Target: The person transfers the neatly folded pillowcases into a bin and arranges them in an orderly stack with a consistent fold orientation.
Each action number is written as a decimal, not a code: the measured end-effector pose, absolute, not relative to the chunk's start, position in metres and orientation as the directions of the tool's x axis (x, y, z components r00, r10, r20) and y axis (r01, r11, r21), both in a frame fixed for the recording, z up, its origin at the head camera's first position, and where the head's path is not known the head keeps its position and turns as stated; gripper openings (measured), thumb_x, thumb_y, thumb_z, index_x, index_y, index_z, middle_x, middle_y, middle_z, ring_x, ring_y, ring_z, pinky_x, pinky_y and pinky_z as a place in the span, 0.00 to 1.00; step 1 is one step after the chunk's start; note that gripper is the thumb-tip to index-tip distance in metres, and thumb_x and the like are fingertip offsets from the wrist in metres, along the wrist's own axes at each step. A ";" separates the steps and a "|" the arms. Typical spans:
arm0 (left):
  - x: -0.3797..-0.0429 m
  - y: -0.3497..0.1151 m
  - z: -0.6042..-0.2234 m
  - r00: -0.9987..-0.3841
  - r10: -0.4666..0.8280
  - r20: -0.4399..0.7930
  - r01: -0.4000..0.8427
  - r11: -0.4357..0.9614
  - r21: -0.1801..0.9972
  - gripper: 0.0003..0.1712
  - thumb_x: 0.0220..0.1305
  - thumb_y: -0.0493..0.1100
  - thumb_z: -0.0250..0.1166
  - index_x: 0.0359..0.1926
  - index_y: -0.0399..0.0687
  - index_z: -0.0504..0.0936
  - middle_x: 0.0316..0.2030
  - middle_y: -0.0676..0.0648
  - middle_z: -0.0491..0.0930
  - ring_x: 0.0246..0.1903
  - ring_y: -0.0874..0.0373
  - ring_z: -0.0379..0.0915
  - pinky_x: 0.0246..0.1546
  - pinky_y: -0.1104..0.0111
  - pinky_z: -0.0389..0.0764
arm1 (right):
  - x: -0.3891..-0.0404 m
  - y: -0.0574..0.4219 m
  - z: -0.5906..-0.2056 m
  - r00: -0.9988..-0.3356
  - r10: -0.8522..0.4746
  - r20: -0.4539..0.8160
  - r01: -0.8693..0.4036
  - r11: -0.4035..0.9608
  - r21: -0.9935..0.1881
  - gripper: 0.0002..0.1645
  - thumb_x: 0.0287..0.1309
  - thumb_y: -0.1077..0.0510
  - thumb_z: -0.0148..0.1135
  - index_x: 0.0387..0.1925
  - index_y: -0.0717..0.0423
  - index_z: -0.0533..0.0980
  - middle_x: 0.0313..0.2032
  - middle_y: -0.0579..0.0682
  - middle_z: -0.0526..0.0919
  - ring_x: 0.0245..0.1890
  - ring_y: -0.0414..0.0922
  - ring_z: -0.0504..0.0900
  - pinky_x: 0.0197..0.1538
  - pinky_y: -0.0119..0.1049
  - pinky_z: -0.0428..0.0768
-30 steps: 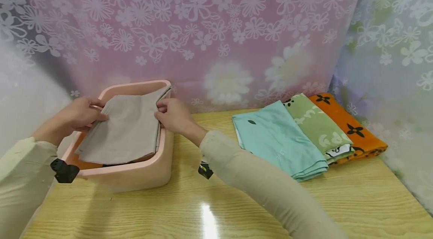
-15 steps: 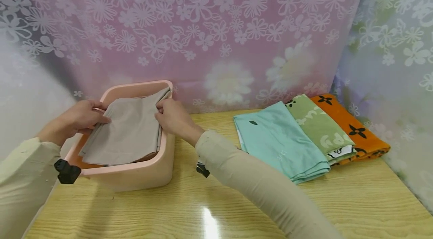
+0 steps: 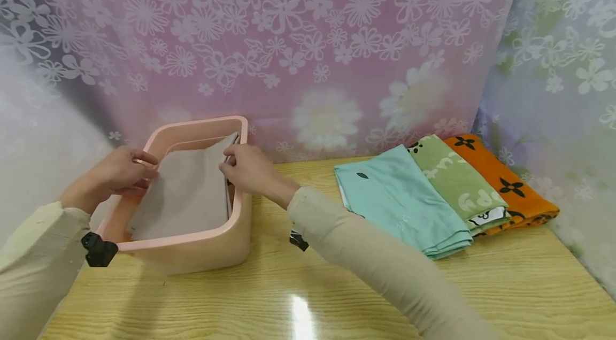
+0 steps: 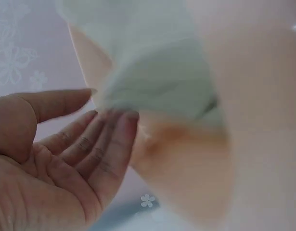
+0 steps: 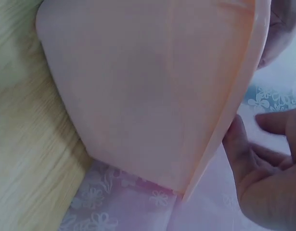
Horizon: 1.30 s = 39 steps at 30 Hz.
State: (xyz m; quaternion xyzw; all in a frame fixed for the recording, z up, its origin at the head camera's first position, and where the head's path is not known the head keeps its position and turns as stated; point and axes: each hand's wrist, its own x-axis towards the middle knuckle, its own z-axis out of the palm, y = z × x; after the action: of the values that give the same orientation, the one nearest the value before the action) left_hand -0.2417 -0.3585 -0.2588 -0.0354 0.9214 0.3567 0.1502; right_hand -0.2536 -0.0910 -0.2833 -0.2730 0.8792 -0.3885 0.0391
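Observation:
A folded grey-beige cloth (image 3: 185,190) lies inside the pink plastic bin (image 3: 187,252), its far right corner raised against the wall. At the bin's left rim is my left hand (image 3: 126,171). In the left wrist view the thumb and fingers (image 4: 120,139) stand apart with nothing between them, beside the blurred cloth (image 4: 162,82). My right hand (image 3: 252,169) is over the right rim, its fingertips close to the cloth's right edge. From the right wrist view, a gap shows between its thumb and fingers (image 5: 239,144), right at the bin's rim (image 5: 225,120).
To the right on the wooden table (image 3: 269,297) lie a folded turquoise cloth (image 3: 399,195), a green patterned one (image 3: 457,179) and an orange one with black flowers (image 3: 505,185), overlapping. A floral curtain (image 3: 327,62) hangs behind the table.
The grey-beige cloth has sunk from rim height down into the bin. Both hands have let go of its edges and stay near the rims.

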 end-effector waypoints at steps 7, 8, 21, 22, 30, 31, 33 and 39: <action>-0.240 -0.358 -0.261 -0.958 0.056 -0.282 -0.148 0.746 0.650 0.33 0.70 0.45 0.53 0.64 0.23 0.56 0.55 0.26 0.69 0.43 0.49 0.79 0.41 0.60 0.81 | -0.253 -0.079 -0.284 -0.793 -0.589 0.155 -0.492 0.469 -0.733 0.17 0.68 0.53 0.55 0.52 0.55 0.78 0.44 0.44 0.82 0.43 0.35 0.77 0.46 0.23 0.73; -0.240 -0.356 -0.262 -0.960 0.061 -0.274 -0.138 0.750 0.647 0.33 0.70 0.45 0.52 0.64 0.24 0.56 0.56 0.25 0.68 0.45 0.45 0.78 0.41 0.59 0.81 | -0.252 -0.078 -0.285 -0.785 -0.598 0.159 -0.499 0.461 -0.734 0.17 0.68 0.53 0.54 0.53 0.55 0.77 0.44 0.44 0.82 0.43 0.35 0.77 0.46 0.23 0.72; -0.221 -0.305 -0.260 -0.994 0.093 -0.065 0.039 0.815 0.578 0.30 0.72 0.50 0.49 0.65 0.31 0.61 0.57 0.26 0.67 0.53 0.33 0.68 0.48 0.46 0.74 | -0.248 -0.056 -0.283 -0.729 -0.660 0.182 -0.602 0.491 -0.630 0.24 0.70 0.49 0.49 0.65 0.46 0.70 0.59 0.42 0.74 0.58 0.38 0.73 0.57 0.31 0.70; -0.219 -0.300 -0.259 -0.995 0.094 -0.045 0.051 0.816 0.575 0.31 0.72 0.51 0.48 0.65 0.33 0.62 0.58 0.26 0.67 0.54 0.33 0.67 0.49 0.45 0.73 | -0.249 -0.052 -0.283 -0.718 -0.673 0.179 -0.617 0.495 -0.612 0.25 0.71 0.48 0.49 0.66 0.46 0.68 0.61 0.42 0.72 0.59 0.39 0.71 0.59 0.32 0.69; -0.208 -0.251 -0.259 -0.971 0.143 0.193 0.221 0.845 0.487 0.32 0.72 0.57 0.43 0.65 0.38 0.68 0.59 0.34 0.70 0.56 0.38 0.68 0.52 0.46 0.71 | -0.252 -0.008 -0.284 -0.701 -0.708 0.089 -0.663 0.600 -0.447 0.32 0.71 0.40 0.44 0.72 0.42 0.57 0.72 0.48 0.52 0.72 0.43 0.47 0.70 0.43 0.52; -0.207 -0.245 -0.259 -0.963 0.151 0.222 0.238 0.863 0.446 0.33 0.72 0.59 0.43 0.65 0.41 0.69 0.59 0.37 0.72 0.56 0.40 0.69 0.53 0.47 0.71 | -0.252 -0.003 -0.283 -0.708 -0.701 0.081 -0.661 0.618 -0.426 0.33 0.70 0.39 0.44 0.72 0.41 0.57 0.73 0.48 0.51 0.72 0.44 0.46 0.70 0.43 0.51; -0.202 -0.235 -0.259 -0.952 0.174 0.251 0.258 0.899 0.353 0.36 0.70 0.64 0.41 0.66 0.46 0.69 0.60 0.42 0.72 0.58 0.44 0.68 0.54 0.48 0.69 | -0.251 0.007 -0.283 -0.721 -0.689 0.079 -0.659 0.646 -0.385 0.33 0.70 0.38 0.43 0.72 0.39 0.56 0.73 0.48 0.50 0.72 0.45 0.45 0.70 0.44 0.51; -0.188 -0.205 -0.262 -0.910 0.267 0.318 0.350 0.905 0.241 0.35 0.71 0.64 0.44 0.68 0.49 0.66 0.64 0.44 0.68 0.61 0.45 0.64 0.56 0.49 0.68 | -0.249 0.036 -0.284 -0.749 -0.660 0.067 -0.651 0.712 -0.263 0.36 0.69 0.35 0.41 0.73 0.39 0.54 0.74 0.49 0.47 0.73 0.49 0.42 0.70 0.48 0.49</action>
State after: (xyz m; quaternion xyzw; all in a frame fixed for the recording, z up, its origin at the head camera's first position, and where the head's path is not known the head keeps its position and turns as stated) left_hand -0.1882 -0.2046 -0.2620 0.1599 0.9659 0.1478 -0.1400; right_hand -0.2493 0.0359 -0.2839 -0.3542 0.9251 -0.1359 0.0161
